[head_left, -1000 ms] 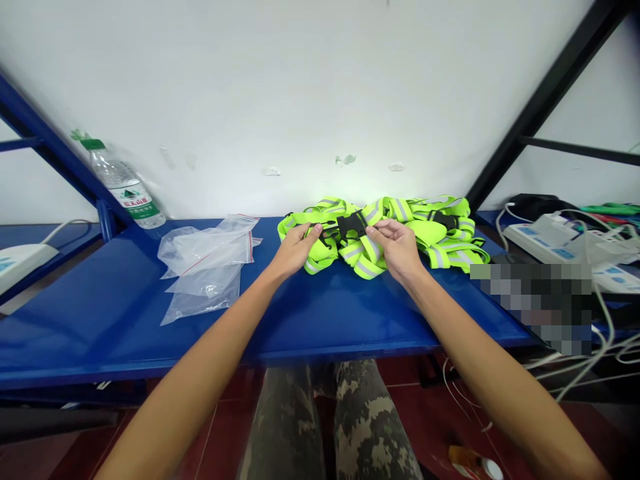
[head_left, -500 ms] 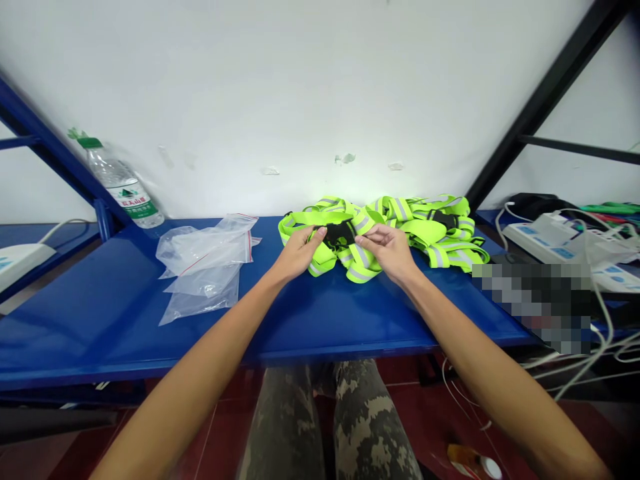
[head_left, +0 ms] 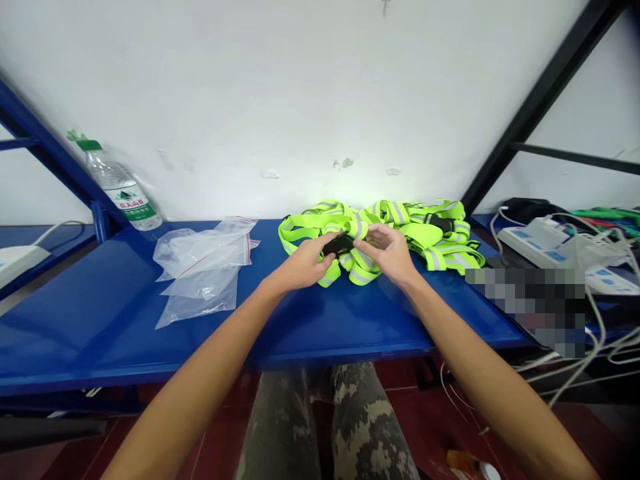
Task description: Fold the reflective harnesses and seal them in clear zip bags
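Note:
A heap of neon yellow-green reflective straps (head_left: 400,213) with silver stripes lies against the wall at the back of the blue table (head_left: 320,327). At its near left part is a black plastic buckle (head_left: 340,245). My left hand (head_left: 307,261) is closed around the buckle's left end, thumb on the near side. At the buckle's right end my right hand (head_left: 387,250) pinches with thumb and forefinger; the fingers partly hide what is between them. Another black buckle (head_left: 443,223) rests on the heap farther right.
Clear zip bags (head_left: 205,260) lie on the table to the left. A water bottle (head_left: 125,190) leans in the back left corner. To the right are a pixelated dark object (head_left: 530,307), white power strips (head_left: 540,247) and loose cables. A bottle (head_left: 473,465) lies on the floor.
My left hand has rolled over the buckle, tipping it so its narrow side shows. My right hand stays at its right end with its fingers slightly shifted. The camera view has shifted slightly.

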`<state>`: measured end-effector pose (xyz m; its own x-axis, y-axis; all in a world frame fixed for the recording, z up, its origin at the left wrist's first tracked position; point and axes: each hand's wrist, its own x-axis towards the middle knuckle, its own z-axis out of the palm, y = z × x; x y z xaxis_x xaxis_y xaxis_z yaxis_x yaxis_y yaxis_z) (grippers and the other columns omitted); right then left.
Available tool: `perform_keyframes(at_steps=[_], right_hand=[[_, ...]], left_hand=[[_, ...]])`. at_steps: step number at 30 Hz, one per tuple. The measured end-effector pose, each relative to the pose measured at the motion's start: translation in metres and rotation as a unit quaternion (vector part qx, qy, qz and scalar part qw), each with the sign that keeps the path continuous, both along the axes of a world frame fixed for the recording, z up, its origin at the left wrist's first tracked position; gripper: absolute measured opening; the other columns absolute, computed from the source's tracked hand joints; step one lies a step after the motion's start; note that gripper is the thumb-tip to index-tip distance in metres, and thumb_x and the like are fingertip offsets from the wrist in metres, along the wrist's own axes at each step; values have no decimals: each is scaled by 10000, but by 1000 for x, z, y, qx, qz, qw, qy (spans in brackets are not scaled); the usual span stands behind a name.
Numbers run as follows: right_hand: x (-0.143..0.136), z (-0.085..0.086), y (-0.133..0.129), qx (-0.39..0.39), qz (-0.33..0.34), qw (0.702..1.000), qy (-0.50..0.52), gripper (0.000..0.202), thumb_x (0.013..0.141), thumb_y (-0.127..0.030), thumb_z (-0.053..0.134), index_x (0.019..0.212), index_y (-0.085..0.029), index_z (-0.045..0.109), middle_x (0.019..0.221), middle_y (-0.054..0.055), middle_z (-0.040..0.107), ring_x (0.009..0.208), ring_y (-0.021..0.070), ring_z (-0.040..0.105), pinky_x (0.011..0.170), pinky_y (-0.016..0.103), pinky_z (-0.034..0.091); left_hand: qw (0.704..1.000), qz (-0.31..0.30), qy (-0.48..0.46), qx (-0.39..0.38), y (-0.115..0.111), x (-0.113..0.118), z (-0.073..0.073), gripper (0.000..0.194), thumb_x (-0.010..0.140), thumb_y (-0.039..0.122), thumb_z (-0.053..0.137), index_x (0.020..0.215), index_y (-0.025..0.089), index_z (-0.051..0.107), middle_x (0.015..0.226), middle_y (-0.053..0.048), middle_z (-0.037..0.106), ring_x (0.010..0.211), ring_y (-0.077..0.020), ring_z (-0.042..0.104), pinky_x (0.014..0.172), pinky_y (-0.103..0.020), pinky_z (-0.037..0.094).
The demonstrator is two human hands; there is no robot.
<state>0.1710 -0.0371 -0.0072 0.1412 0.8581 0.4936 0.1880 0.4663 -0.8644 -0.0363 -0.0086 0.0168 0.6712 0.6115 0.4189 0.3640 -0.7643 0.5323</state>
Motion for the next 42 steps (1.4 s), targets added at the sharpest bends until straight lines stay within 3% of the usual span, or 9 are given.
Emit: perform_keyframes(at_steps=[4, 7, 12, 16, 19, 26, 32, 39, 42], right_hand=[[3, 20, -9, 83, -45, 993, -70, 481, 737, -457, 737, 1135, -257, 557, 1231, 89, 602, 1096, 240, 594, 847, 380, 527], [-1, 48, -20, 123, 21, 961, -245, 533, 749, -430, 726, 1231, -281, 555, 1344, 76, 551, 1326, 285, 448, 1040, 464, 424], [-3, 88, -22, 99, 73, 895, -429, 319, 770, -321, 679, 1064, -207, 626, 971, 61, 663, 935, 234, 612, 852, 371, 461], [7, 104, -19, 26, 29, 836, -547, 320, 798, -332, 658, 1084, -191, 630, 662, -3, 591, 678, 185, 546, 657, 290, 370], [12, 112, -21, -26, 22, 813, -581, 201, 823, -375, 642, 875, -181, 647, 594, -9, 542, 569, 149, 475, 595, 284, 307], [11, 119, -24, 81, 10, 857, -509, 201, 747, -251, 676, 646, -188, 514, 839, 50, 558, 789, 183, 521, 714, 323, 392], [10, 121, -18, 25, 43, 946, -320, 376, 725, -253, 695, 1032, -230, 480, 969, 43, 574, 774, 172, 556, 665, 320, 449], [26, 125, -3, 49, -89, 895, -434, 184, 646, -148, 614, 809, -192, 539, 828, 60, 579, 829, 235, 552, 716, 363, 428], [41, 125, 1, 21, -96, 926, -365, 183, 664, -155, 621, 807, -205, 517, 820, 66, 591, 816, 240, 564, 669, 363, 451]], left_hand=[[991, 75, 5, 111, -2, 0, 6, 409, 877, 163, 494, 1257, 168, 645, 1218, -92, 700, 1108, -245, 654, 970, -374, 500], [971, 111, 33, 210, -1, 0, 13, 342, 860, 159, 522, 1142, 198, 711, 1101, -73, 743, 1037, -248, 671, 922, -402, 507], [931, 117, 51, 341, 0, -3, 24, 334, 878, 138, 499, 1136, 184, 705, 1129, -90, 723, 1055, -246, 640, 912, -409, 493], [904, 152, 39, 398, 4, -9, 31, 323, 886, 137, 491, 1140, 147, 691, 1076, -112, 713, 984, -246, 627, 855, -390, 510], [889, 185, 18, 418, 7, -12, 34, 310, 891, 157, 504, 1144, 169, 682, 1057, -100, 701, 960, -238, 616, 833, -386, 507], [886, 223, -51, 403, 12, -9, 43, 269, 906, 199, 523, 1122, 211, 683, 1040, -89, 665, 954, -227, 586, 819, -388, 496], [874, 217, -86, 426, 14, -7, 56, 373, 901, 132, 497, 1221, 255, 642, 1115, -93, 623, 1057, -237, 549, 895, -420, 492], [899, 179, -70, 393, 25, -9, 64, 406, 846, 88, 506, 1193, 237, 654, 1116, -87, 631, 1064, -232, 549, 920, -416, 483], [932, 190, -79, 297, 34, -18, 74, 363, 803, 121, 530, 1112, 227, 688, 1074, -63, 667, 1002, -218, 583, 900, -395, 498]])
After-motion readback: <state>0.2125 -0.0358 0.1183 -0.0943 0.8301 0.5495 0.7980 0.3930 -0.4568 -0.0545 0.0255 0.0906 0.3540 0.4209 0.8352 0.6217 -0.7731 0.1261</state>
